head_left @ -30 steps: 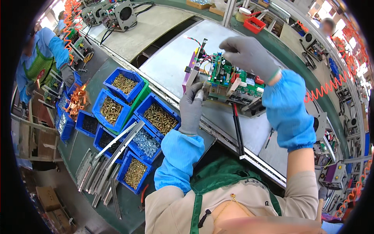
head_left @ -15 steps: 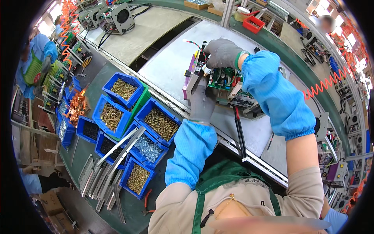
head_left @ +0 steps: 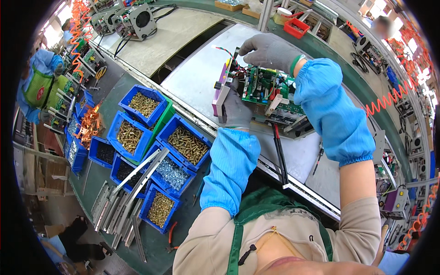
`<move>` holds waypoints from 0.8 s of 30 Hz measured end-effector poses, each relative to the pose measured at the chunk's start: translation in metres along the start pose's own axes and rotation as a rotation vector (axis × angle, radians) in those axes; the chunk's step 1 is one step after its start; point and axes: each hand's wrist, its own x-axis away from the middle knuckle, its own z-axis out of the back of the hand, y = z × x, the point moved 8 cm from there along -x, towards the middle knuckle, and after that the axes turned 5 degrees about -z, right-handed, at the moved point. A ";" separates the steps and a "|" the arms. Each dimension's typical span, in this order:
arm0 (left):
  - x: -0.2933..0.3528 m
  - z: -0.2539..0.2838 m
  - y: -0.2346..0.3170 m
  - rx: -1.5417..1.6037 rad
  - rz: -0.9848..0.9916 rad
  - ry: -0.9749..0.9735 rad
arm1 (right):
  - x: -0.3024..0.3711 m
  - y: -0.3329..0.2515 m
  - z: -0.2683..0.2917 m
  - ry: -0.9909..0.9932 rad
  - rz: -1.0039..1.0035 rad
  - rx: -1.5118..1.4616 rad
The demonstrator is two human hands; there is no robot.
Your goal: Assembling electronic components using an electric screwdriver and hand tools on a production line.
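Observation:
My left hand (head_left: 237, 110), in a grey glove, is closed on the purple panel (head_left: 220, 94) at the left end of an electronic assembly; its fingertips are partly hidden behind the panel. The green circuit board (head_left: 262, 87), crowded with components, lies right of that hand. Above the board's far edge is my gloved right hand (head_left: 271, 51), fingers bent and apart, with nothing visible in them. A thin red, green and black wire bundle (head_left: 224, 49) rises from the panel's top, just left of the right fingertips. Thick black and red cables (head_left: 280, 156) run from the assembly toward me.
Blue bins (head_left: 185, 142) of brass screws, clear pieces and dark parts stand at the left, beside metal strips (head_left: 120, 206). A screwdriver (head_left: 318, 158) lies at right. Farther off are a red bin (head_left: 296, 28), a fan unit (head_left: 140, 20) and a coiled red hose (head_left: 389, 96).
My right hand has lifted off the panel and wires, moving up and right, and its fingers have spread. My left hand stays at the purple panel, shifted slightly left.

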 end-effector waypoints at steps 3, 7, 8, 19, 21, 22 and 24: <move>0.001 -0.006 -0.019 0.516 0.264 0.043 | 0.006 -0.003 -0.003 -0.049 0.001 0.012; 0.009 -0.026 0.003 1.016 0.514 0.127 | 0.009 -0.002 -0.023 -0.066 0.092 0.349; 0.010 -0.025 0.000 1.013 0.507 0.132 | 0.007 -0.009 -0.027 -0.064 0.100 0.348; 0.026 -0.023 -0.032 1.212 0.627 0.151 | -0.009 -0.003 -0.031 -0.019 -0.060 0.291; 0.026 -0.019 -0.024 1.178 0.585 0.098 | -0.012 -0.006 -0.031 0.014 -0.027 0.255; 0.025 -0.019 -0.018 1.142 0.544 0.042 | -0.013 -0.012 -0.038 -0.022 0.054 0.408; 0.027 -0.016 -0.001 1.165 0.595 0.096 | -0.013 -0.015 -0.045 -0.056 0.132 0.564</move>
